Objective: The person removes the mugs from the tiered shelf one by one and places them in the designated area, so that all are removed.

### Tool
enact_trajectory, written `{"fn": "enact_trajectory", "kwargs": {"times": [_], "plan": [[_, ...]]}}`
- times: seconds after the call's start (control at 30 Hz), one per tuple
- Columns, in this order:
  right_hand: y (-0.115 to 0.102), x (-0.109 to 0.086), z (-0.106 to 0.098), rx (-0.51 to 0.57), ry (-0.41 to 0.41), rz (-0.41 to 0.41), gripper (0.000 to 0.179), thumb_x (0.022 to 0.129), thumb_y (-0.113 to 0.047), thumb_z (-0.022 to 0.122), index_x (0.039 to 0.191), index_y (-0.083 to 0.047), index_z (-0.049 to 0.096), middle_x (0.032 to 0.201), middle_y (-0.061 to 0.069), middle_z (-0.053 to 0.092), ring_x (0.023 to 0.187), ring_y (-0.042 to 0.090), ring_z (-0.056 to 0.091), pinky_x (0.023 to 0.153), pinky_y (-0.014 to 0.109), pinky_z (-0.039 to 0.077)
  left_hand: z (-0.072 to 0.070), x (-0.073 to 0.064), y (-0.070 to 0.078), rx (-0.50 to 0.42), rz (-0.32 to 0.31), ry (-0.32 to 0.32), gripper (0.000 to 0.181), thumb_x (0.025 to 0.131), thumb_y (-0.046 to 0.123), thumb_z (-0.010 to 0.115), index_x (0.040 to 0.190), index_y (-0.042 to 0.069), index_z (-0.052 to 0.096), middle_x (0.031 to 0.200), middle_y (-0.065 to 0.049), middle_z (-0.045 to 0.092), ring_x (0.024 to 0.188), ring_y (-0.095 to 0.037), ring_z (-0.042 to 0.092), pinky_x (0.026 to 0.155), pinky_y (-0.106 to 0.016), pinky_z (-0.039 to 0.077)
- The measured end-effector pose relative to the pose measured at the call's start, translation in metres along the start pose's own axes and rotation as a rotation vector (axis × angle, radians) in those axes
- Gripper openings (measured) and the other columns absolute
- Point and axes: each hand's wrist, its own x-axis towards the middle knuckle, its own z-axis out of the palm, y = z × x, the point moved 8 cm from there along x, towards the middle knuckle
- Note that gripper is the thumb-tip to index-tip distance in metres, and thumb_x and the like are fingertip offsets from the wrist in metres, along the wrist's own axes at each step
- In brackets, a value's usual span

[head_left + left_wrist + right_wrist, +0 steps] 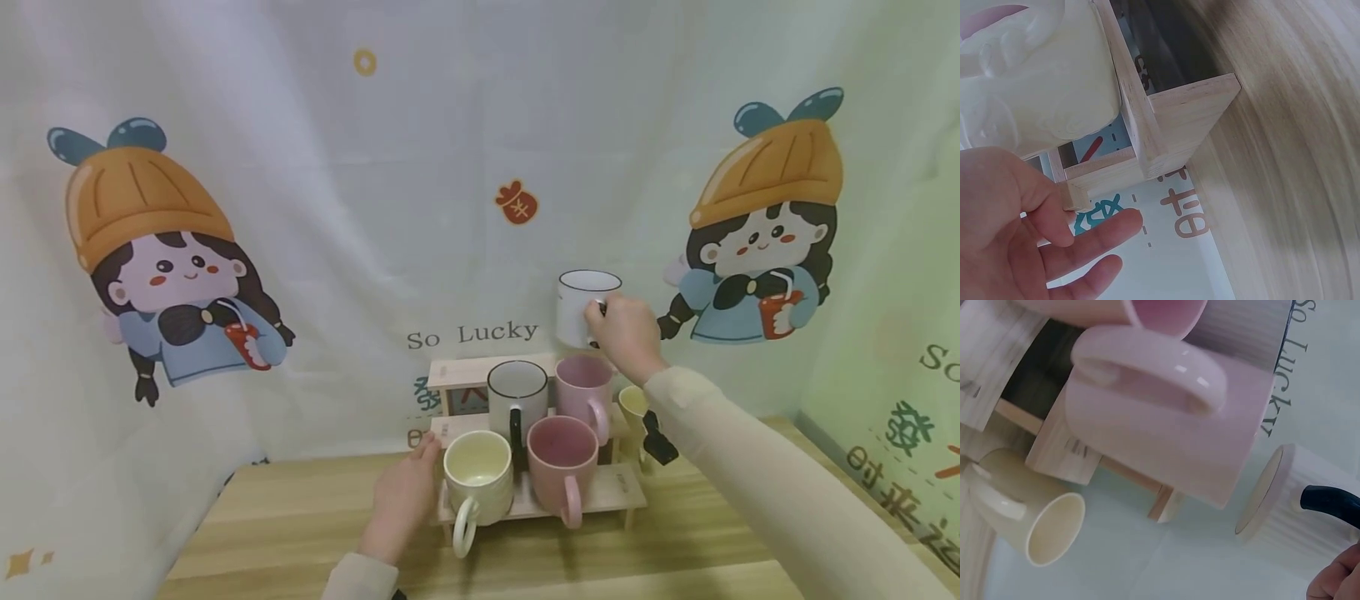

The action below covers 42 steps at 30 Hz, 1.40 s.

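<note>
My right hand (624, 329) grips the black handle of a white mug (573, 312) with a black rim, held upright above the right end of a three-tier wooden rack (476, 372). In the right wrist view, a gap shows between that mug (1272, 506) and the rack. Fingers of my left hand (402, 496) touch the left end of the rack's middle tier, extended and loosely spread in the left wrist view. A white mug with a black handle (498, 408) and a pink mug (576, 402) stand on the middle tier. Below them are a cream mug (492, 496) and another pink mug (546, 475).
A cream cup (632, 403) stands right of the rack, partly hidden behind my right forearm in the head view. The rack stands on a wood-grain table (300, 517). Behind hangs a pale printed cloth (420, 208) with cartoon figures; it also covers the sides.
</note>
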Motion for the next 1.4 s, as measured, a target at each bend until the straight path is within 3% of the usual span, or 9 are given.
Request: {"fn": "enact_trajectory", "kwargs": {"times": [0.1,0.37,0.77,0.97,1.2,1.4], "plan": [[0.01,-0.004,-0.001,0.0,0.001,0.005,0.034,0.094,-0.023,0.044,0.066,-0.005,0.051,0.064,0.011,0.057,0.058,0.024,0.049,0.048,0.027,0.034,0.002,-0.002,0.0,0.002,-0.001,-0.004,0.054,0.082,-0.006,0.049,0.134,0.009,0.053,0.143,-0.01,0.049,0.071,-0.028,0.064,0.039,-0.025,0.04],[0.028,-0.005,-0.018,-0.035,0.102,-0.035,0.035,0.093,-0.019,0.044,0.062,-0.003,0.049,0.058,0.014,0.054,0.053,0.026,0.047,0.046,0.028,0.033,0.002,-0.002,0.001,-0.007,0.005,0.003,0.053,0.083,-0.005,0.049,0.135,0.007,0.051,0.144,-0.011,0.048,0.054,-0.018,0.052,0.036,-0.021,0.036],[0.06,-0.015,-0.024,-0.063,0.128,-0.049,0.035,0.092,-0.018,0.046,0.063,0.0,0.051,0.059,0.017,0.055,0.054,0.03,0.047,0.048,0.036,0.036,0.001,0.001,0.0,0.005,0.005,-0.007,0.052,0.085,-0.004,0.048,0.135,0.008,0.051,0.146,-0.01,0.047,0.054,-0.017,0.052,0.036,-0.019,0.036],[0.077,-0.023,-0.023,-0.09,0.109,-0.041,0.034,0.092,-0.016,0.047,0.061,-0.002,0.048,0.056,0.015,0.052,0.051,0.028,0.045,0.045,0.034,0.033,0.003,0.0,-0.001,0.005,-0.005,-0.018,0.052,0.085,-0.005,0.048,0.135,0.009,0.051,0.146,-0.009,0.046,0.062,-0.023,0.06,0.036,-0.02,0.037],[0.095,-0.034,-0.021,-0.086,0.095,-0.027,0.035,0.092,-0.016,0.047,0.058,-0.005,0.044,0.053,0.013,0.049,0.048,0.026,0.043,0.043,0.031,0.03,0.004,-0.001,-0.001,0.012,0.007,-0.016,0.054,0.084,-0.005,0.051,0.136,0.01,0.051,0.147,-0.008,0.045,0.046,-0.014,0.042,0.037,-0.018,0.035],[0.109,-0.043,-0.021,-0.094,0.11,-0.046,0.035,0.091,-0.013,0.049,0.057,-0.006,0.042,0.052,0.011,0.047,0.046,0.025,0.042,0.042,0.031,0.029,0.006,0.0,-0.003,0.01,0.002,-0.01,0.054,0.084,-0.004,0.05,0.136,0.01,0.051,0.147,-0.008,0.045,0.045,-0.014,0.041,0.036,-0.019,0.035]]}}
